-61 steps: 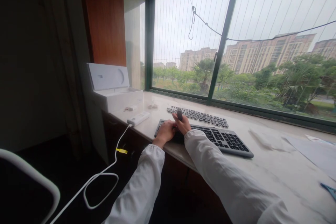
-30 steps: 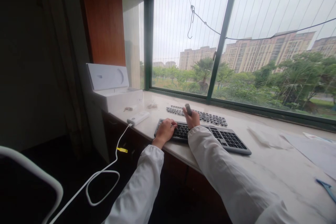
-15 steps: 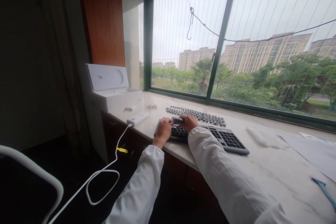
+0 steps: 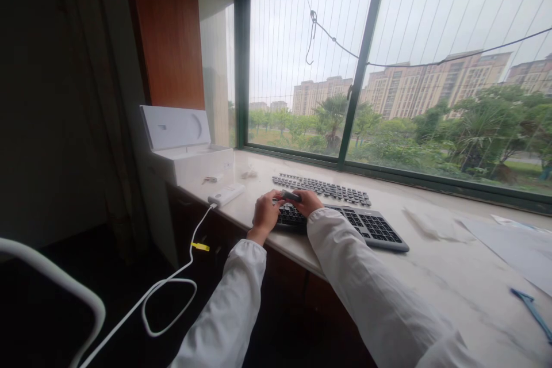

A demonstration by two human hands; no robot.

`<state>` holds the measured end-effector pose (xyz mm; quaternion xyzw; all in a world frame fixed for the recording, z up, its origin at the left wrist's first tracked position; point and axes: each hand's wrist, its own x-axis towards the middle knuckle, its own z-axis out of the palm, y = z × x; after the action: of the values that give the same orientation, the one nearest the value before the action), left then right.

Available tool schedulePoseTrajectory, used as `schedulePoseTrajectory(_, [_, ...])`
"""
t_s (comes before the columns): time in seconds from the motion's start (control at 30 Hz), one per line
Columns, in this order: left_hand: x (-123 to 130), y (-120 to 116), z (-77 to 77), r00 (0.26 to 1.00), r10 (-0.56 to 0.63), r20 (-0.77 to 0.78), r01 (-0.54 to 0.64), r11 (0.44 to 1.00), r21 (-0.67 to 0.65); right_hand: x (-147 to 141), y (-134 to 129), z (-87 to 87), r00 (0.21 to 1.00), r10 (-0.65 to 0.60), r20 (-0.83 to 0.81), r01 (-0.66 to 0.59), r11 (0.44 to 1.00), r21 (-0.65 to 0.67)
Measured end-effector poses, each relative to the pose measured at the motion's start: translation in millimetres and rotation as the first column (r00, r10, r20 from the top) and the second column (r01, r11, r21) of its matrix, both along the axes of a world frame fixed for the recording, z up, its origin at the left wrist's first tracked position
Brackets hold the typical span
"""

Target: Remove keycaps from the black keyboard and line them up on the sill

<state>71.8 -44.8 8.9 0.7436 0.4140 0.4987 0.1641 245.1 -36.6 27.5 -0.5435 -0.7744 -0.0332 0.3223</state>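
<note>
My right hand [image 4: 309, 202] is closed on a small dark handheld tool [image 4: 291, 196], whose exact kind I cannot make out. The tool's left end points at my left hand [image 4: 264, 211], whose thumb and fingers are drawn together around that end; anything pinched there is too small to tell. Both hands are over the left half of a black keyboard [image 4: 380, 231] lying on the counter. Its right side shows dark key positions in a grid. Behind it, loose keycaps [image 4: 322, 188] are laid out in long rows.
On the left stand an open white box [image 4: 192, 164] and a white device [image 4: 226, 194] with a white cable [image 4: 192, 253] hanging over the counter's edge. Clear plastic [image 4: 435, 224], paper sheets [image 4: 509, 250] and a blue tool [image 4: 532, 310] lie to the right. A window runs behind.
The tool's left end has tipped up a little. My left hand has shifted slightly left and up, its fingers now at that end. The keyboard and keycap rows stay put.
</note>
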Motion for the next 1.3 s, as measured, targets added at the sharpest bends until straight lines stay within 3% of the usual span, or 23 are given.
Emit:
schedulePoseTrajectory(0.27, [-0.9, -3.0, 3.6, 0.999, 0.025, -0.020, -0.025, 0.999, 0.038, -1.1, -3.2, 0.3, 0.998, 0.056, -0.028, -0.056, 0.998, -0.017])
schedulePoseTrajectory(0.7, [0.8, -3.7, 3.8, 0.999, 0.034, -0.034, -0.034, 0.999, -0.016, -0.2, -8.0, 7.7, 0.960, -0.275, -0.052, 0.275, 0.961, -0.007])
schedulePoseTrajectory(0.93, [0.7, -4.7, 3.9, 0.997, 0.057, -0.055, -0.059, 0.998, -0.036, 2.5, -30.0, 28.8, 0.889, -0.443, 0.117, 0.441, 0.897, 0.045])
schedulePoseTrajectory(1.17, [0.3, -7.5, 4.0, 0.996, 0.057, -0.069, -0.059, 0.998, -0.027, 43.6, -78.4, 50.3, 0.797, -0.375, 0.474, 0.404, 0.914, 0.044])
schedulePoseTrajectory(1.3, [0.1, -10.0, 5.1, 0.995, 0.071, -0.070, -0.071, 0.997, 0.016, 69.7, -112.3, 45.8, 0.756, -0.374, 0.538, 0.434, 0.901, 0.015])
